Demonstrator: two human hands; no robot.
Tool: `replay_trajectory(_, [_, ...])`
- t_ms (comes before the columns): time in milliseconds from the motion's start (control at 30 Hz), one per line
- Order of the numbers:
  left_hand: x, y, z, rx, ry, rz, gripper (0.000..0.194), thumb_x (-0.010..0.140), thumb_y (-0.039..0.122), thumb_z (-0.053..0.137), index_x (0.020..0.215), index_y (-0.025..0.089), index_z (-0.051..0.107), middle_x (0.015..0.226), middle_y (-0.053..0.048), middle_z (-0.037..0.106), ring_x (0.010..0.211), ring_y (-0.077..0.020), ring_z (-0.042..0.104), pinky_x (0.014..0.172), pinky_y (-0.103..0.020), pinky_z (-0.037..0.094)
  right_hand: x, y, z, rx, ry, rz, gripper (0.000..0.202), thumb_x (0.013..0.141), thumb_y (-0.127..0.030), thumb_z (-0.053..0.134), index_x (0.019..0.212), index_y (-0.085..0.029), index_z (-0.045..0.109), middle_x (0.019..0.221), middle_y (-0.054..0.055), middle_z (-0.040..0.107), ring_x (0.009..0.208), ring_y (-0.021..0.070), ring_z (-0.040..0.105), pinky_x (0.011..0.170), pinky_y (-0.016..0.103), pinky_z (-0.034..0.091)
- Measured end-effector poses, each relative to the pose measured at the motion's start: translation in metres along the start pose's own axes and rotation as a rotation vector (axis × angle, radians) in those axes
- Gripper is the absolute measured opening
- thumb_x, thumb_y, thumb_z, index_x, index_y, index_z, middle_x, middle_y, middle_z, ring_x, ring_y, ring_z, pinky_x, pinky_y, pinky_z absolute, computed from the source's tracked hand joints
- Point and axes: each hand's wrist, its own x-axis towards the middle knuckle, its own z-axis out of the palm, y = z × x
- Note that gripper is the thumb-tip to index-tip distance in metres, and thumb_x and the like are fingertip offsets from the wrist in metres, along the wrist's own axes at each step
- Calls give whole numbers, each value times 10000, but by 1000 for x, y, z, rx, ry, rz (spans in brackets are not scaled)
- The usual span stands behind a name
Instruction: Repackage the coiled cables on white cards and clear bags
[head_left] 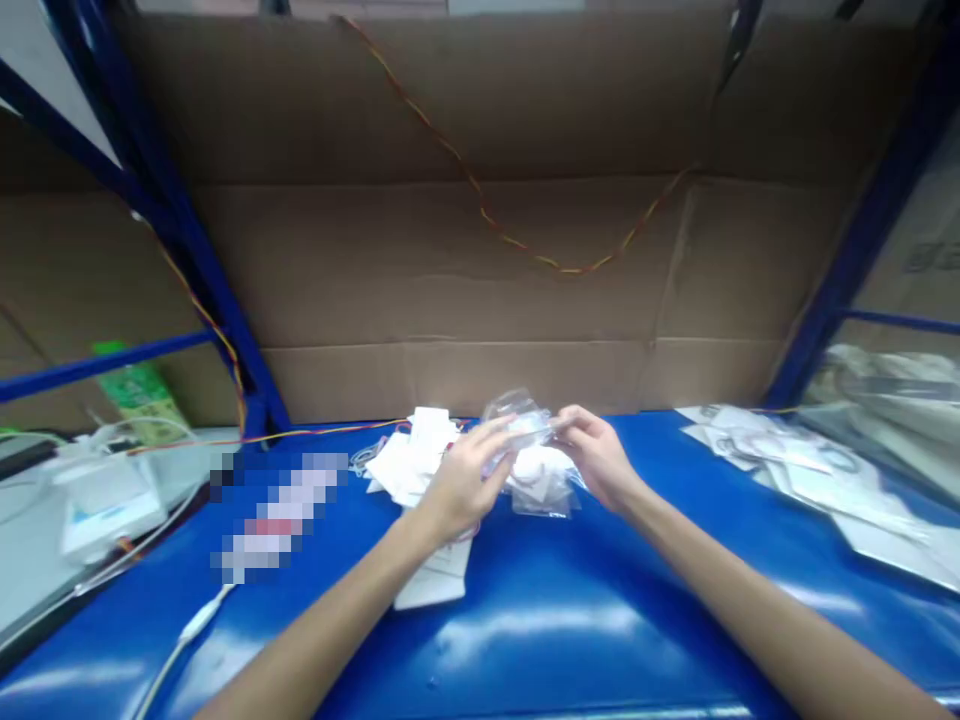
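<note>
Both my hands are raised over the middle of a blue work surface (pixel 540 650), holding a clear plastic bag (pixel 531 424) between them. My left hand (pixel 472 470) pinches the bag's left side with thumb and fingers. At its right edge, the fingertips of my right hand (pixel 596 455) are closed on the plastic. What the bag contains is too blurred to make out. Below and left of it lies a pile of white cards (pixel 412 460), partly covered by my left hand and forearm. More clear packets (pixel 544 492) lie beneath the hands.
White flat packets (pixel 817 470) are heaped at the right. To the left are a pixelated patch (pixel 277 520) with a white cable (pixel 199 620), a white device (pixel 109 505) and a green package (pixel 142 390). Cardboard (pixel 480 290) backs the surface between blue posts (pixel 195 230).
</note>
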Motion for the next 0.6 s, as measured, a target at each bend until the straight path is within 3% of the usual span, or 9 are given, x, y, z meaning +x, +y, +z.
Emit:
replay_trajectory(100, [1,0,1,-117,21,-100,232,978,272,564,1085,233,766,1323,-92,709,1235,-276,653,1088,-448,502,1,-1,-2,-49,-15,-8,181,660,-268,861,766,-210,726,778,-19,715,763,157,657,766,291,551])
replay_trajectory(200, [3,1,1,-281,107,-355,225,924,372,653,929,203,802,1075,-100,797,999,-295,737,935,-453,583,4,-3,-4,-70,9,11,262,656,-320,880,873,-214,779,877,20,768,788,186,692,729,311,571])
replay_trajectory(267, [4,0,-1,-360,153,-476,267,874,422,715,945,184,813,987,-105,812,906,-298,754,850,-448,606,5,-3,-5,-78,27,25,339,660,-364,893,941,-205,790,884,46,783,755,193,702,681,319,578])
replay_trajectory(467, [8,-11,-7,-467,226,-629,359,750,475,828,853,132,815,850,-115,812,721,-273,758,626,-367,613,7,-6,-12,-113,84,51,401,664,-370,913,984,-172,775,887,93,795,704,205,727,628,336,605])
replay_trajectory(600, [11,-18,-21,-436,411,-690,378,749,490,823,852,127,801,795,-99,797,649,-243,737,561,-340,598,14,-11,-24,-129,246,-24,352,690,-371,879,969,-196,754,940,82,791,734,213,736,637,340,613])
